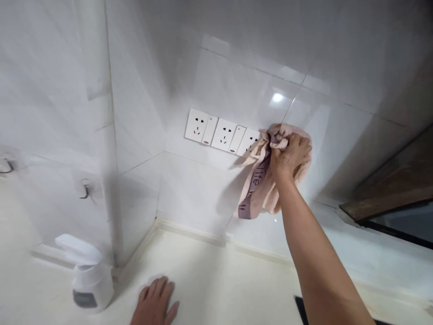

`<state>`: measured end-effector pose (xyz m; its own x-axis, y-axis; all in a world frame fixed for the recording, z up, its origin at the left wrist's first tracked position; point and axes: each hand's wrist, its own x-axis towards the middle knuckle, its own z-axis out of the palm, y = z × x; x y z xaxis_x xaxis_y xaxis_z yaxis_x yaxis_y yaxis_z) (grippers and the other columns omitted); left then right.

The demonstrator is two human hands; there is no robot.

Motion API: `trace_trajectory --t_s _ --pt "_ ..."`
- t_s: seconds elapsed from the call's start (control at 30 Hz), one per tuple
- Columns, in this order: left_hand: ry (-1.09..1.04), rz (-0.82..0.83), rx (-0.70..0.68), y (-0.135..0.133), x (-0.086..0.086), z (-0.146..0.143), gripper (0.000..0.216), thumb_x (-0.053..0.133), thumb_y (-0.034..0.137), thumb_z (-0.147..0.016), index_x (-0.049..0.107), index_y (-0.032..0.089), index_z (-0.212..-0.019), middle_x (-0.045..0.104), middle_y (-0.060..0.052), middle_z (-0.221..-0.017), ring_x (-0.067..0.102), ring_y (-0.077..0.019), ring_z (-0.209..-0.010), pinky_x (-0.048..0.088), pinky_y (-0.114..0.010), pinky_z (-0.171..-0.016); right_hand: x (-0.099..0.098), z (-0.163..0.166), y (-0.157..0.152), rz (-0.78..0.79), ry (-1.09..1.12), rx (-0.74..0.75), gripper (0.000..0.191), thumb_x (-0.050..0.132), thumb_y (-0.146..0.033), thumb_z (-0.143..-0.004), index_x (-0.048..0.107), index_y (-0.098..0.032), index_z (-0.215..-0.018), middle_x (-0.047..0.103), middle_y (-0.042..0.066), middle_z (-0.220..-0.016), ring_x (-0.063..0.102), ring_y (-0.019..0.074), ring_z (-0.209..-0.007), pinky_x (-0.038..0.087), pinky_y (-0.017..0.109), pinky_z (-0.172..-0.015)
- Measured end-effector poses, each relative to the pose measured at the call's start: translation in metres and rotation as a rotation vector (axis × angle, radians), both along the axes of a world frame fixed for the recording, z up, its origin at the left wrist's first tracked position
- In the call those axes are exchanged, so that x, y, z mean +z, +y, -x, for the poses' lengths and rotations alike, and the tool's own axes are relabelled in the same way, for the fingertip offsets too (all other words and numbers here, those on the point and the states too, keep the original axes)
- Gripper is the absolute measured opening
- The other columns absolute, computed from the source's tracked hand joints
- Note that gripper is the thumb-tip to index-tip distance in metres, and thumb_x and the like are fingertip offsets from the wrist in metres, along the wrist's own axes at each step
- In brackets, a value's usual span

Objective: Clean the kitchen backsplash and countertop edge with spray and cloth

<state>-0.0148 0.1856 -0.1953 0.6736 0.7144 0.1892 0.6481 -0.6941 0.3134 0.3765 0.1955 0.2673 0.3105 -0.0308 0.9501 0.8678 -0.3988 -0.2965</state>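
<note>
The right hand (pixel 290 155), grip closed on a pink cloth (pixel 260 180), pressed it against wall sockets (pixel 223 134) (white, tiled wall); the left hand (pixel 154 303) lay open on the tabletop (pixel 219 280).

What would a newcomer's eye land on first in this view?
Most likely the right hand, raised to the white tiled wall and bunching a pink cloth against the right end of the row of wall sockets. Next, the left hand lies flat on the pale countertop at the bottom, with a white spray bottle standing in the corner to its left.
</note>
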Motion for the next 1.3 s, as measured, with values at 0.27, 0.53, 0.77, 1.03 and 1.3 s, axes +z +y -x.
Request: trace_trajectory --t_s 0.27,0.53,0.77,1.03,1.3 --pt "0.008 0.035 0.005 -0.001 -0.001 -0.001 0.051 0.053 0.058 -0.097 0.069 0.027 -0.133 0.064 -0.013 -0.145 0.054 -0.0345 -0.138 0.039 -0.056 -0.115 -0.031 -0.03 -0.027 -0.132 -0.235 0.194 0.033 0.05 -0.027 -0.076 0.054 -0.019 -0.108 0.053 0.01 -0.108 0.051 0.029 -0.106 0.043 0.051 -0.096" --pt "0.014 0.034 -0.001 0.0 -0.001 -0.001 0.052 0.051 0.059 -0.098 0.068 0.026 -0.134 0.063 -0.014 -0.145 0.054 -0.0352 -0.139 0.039 -0.057 -0.116 -0.019 -0.014 -0.032 0.189 -0.339 0.154 0.065 0.046 -0.037 -0.085 0.05 -0.018 -0.147 0.057 0.013 -0.116 0.048 0.0329 -0.112 0.038 0.054 -0.1" --pt "0.052 0.057 0.004 -0.001 0.002 -0.001 0.055 0.05 0.059 -0.098 0.067 0.025 -0.137 0.061 -0.014 -0.148 0.052 -0.0355 -0.141 0.037 -0.059 -0.118 -0.027 -0.008 -0.033 0.368 -0.384 0.077 0.046 0.048 -0.046 -0.093 0.068 -0.025 -0.129 0.055 0.012 -0.109 0.044 0.032 -0.104 0.034 0.05 -0.095" --pt "0.068 0.062 0.005 0.0 0.0 -0.001 0.055 0.049 0.06 -0.098 0.067 0.026 -0.138 0.061 -0.013 -0.15 0.051 -0.0354 -0.143 0.036 -0.059 -0.119 0.003 0.003 -0.017 0.21 -0.211 0.08 0.032 0.053 -0.04 -0.094 0.073 -0.025 -0.114 0.054 0.012 -0.108 0.042 0.0332 -0.106 0.032 0.052 -0.094" --pt "-0.021 -0.035 -0.009 0.003 -0.019 0.0 0.055 0.049 0.064 -0.098 0.07 0.027 -0.133 0.065 -0.013 -0.143 0.057 -0.0357 -0.136 0.041 -0.057 -0.113 -0.009 0.013 -0.021 0.306 -0.265 0.112 0.029 0.053 -0.04 -0.095 0.074 -0.024 -0.108 0.053 0.01 -0.101 0.044 0.0306 -0.101 0.032 0.052 -0.093"
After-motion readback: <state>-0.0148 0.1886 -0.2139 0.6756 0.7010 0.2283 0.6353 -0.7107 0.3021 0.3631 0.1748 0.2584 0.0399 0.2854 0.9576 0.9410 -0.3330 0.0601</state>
